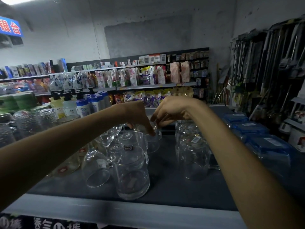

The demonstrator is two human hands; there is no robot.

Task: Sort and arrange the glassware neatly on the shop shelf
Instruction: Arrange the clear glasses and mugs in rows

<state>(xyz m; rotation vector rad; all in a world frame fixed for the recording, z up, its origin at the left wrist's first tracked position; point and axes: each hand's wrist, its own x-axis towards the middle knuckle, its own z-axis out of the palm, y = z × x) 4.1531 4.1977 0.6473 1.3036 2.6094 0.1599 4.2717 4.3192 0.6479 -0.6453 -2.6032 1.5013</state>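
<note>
Clear glassware stands upside down on a dark shelf top [165, 182]. A row of tumblers runs away from me: a big one in front [132, 176], one behind it [133, 141], and a small one at the back [153, 142]. My left hand [140, 116] and my right hand [170, 111] both reach down onto that back tumbler, fingers curled on its upturned base. Wine glasses [107, 139] stand left of the row. A second group of tumblers [193, 154] stands to the right.
Textured glass bowls [28, 123] and pump bottles [69, 104] crowd the left. Blue packs [267, 146] lie on the right of the shelf. Mop handles [264, 63] hang on the right wall. Stocked shelves [132, 86] stand behind. The shelf's pale front edge [115, 210] is nearest me.
</note>
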